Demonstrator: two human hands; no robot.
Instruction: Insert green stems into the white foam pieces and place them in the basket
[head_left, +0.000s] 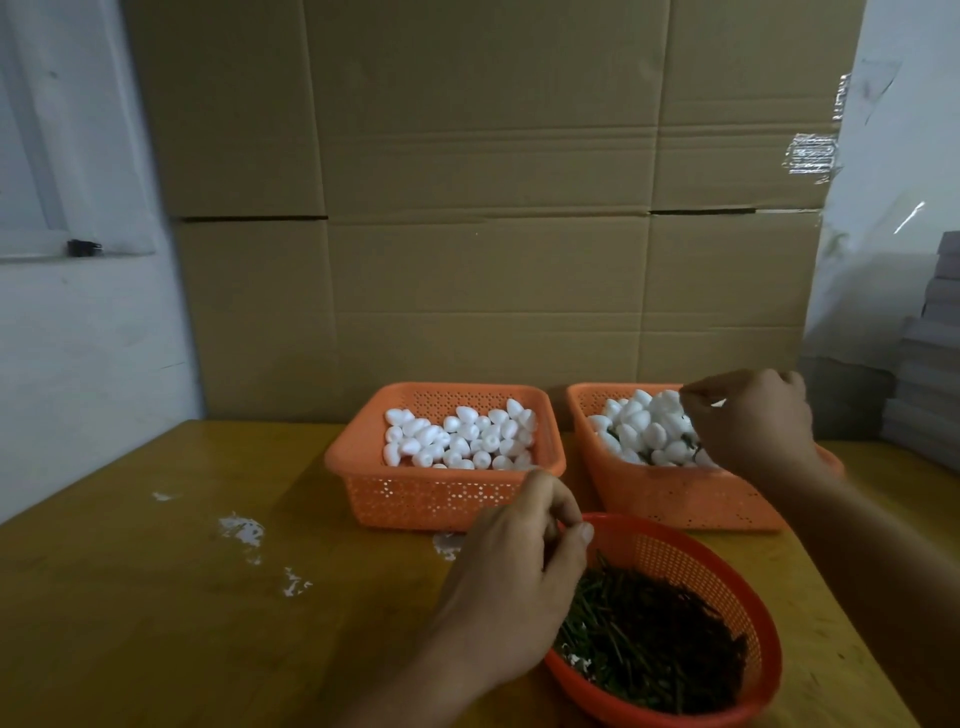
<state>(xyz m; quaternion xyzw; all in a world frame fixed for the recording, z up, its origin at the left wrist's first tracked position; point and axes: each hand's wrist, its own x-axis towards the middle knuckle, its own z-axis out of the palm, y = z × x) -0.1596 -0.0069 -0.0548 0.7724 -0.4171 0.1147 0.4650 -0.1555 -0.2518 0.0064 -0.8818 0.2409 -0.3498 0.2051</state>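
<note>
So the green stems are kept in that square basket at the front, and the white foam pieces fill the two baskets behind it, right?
Not quite. The head view shows the green stems lying in a round basket, not a square one. The rest holds: white foam pieces fill the two square baskets behind it.

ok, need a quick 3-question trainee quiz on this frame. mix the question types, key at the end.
1. True or false: the left hand is over the round basket of green stems.
2. Multiple choice: where is the right hand?
A. flat on the table
B. over the right square basket
C. inside the left square basket
3. Fill in: the foam pieces with dark stems showing among them lie in the ____ square basket.

Key
1. True: it is at the near-left rim, fingers curled over the stems.
2. B
3. right: the foam pieces in the left one show no stems.
</note>
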